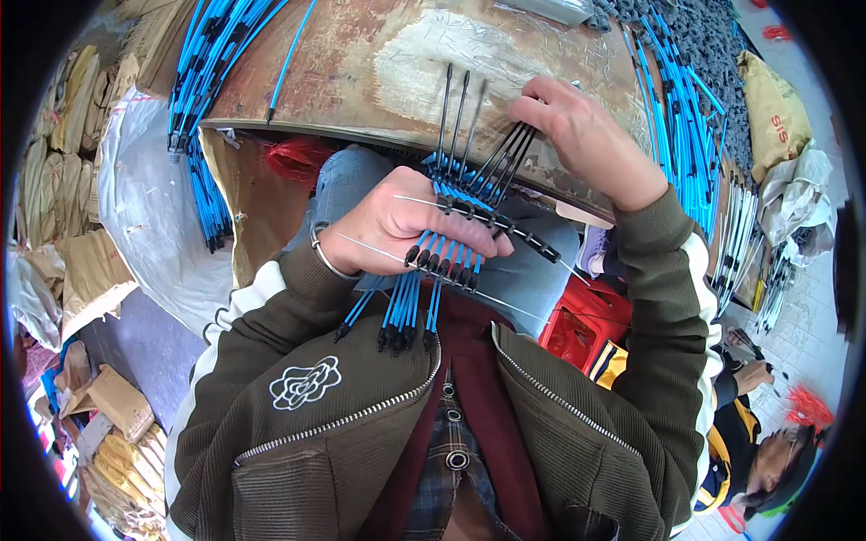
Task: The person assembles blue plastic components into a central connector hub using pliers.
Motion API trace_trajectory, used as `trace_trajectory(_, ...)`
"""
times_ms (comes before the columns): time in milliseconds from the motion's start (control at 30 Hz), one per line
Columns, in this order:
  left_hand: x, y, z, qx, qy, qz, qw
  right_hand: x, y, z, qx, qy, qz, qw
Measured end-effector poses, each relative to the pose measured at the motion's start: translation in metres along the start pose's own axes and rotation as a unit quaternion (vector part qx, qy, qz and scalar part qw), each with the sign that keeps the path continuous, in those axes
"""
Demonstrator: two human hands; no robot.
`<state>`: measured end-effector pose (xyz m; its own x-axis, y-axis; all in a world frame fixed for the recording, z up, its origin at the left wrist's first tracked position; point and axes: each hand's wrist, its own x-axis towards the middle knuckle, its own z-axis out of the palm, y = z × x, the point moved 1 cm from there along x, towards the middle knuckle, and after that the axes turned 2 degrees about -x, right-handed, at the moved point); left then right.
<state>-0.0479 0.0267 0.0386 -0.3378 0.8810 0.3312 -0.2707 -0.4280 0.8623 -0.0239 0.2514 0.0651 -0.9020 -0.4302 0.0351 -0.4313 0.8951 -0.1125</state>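
Note:
My left hand [397, 221] is closed around a fan of thin blue rods [397, 302], held over my lap by the table edge. Two rows of black connectors [442, 268] cross these rods, one above and one below my fingers. Thin metal wires stick out sideways from the rows. At the table's front edge my right hand [573, 122] has its fingers curled together at the black ends [510, 153] of several rods, pinching them. A few other black rod ends [448, 99] stand apart, pointing across the table. My right fingertips are partly hidden.
The worn wooden table [334, 81] has small metal pins scattered on it. Bundles of blue rods [677, 117] lie at its right and left. Dark grey small parts [708, 68] are heaped at the far right. A red stool [582, 325] and another person [767, 460] are at right.

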Motion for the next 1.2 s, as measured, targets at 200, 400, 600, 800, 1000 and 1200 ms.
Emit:
trace_trajectory(200,0.002,-0.002,-0.001,0.042,-0.003,0.039,0.998,-0.001,-0.001,-0.001,0.000,-0.001,-0.003,1.000)
trace_trajectory(400,0.000,-0.003,0.001,0.016,0.010,0.008,1.000,0.007,-0.013,-0.001,-0.072,0.008,-0.008,0.997)
trace_trajectory(600,-0.002,-0.002,0.000,-0.020,0.014,-0.016,1.000,0.001,-0.009,0.001,-0.083,0.001,0.001,0.997)
trace_trajectory(800,-0.003,-0.003,0.000,-0.026,0.014,-0.015,0.999,0.004,-0.008,0.000,-0.075,0.007,-0.018,0.997)
trace_trajectory(1000,-0.002,0.000,-0.002,-0.020,0.014,-0.028,0.999,0.010,-0.006,0.000,-0.065,-0.003,-0.024,0.998)
trace_trajectory(1200,-0.004,-0.001,-0.002,-0.106,0.028,-0.066,0.992,0.014,-0.004,0.003,-0.068,0.006,-0.034,0.997)
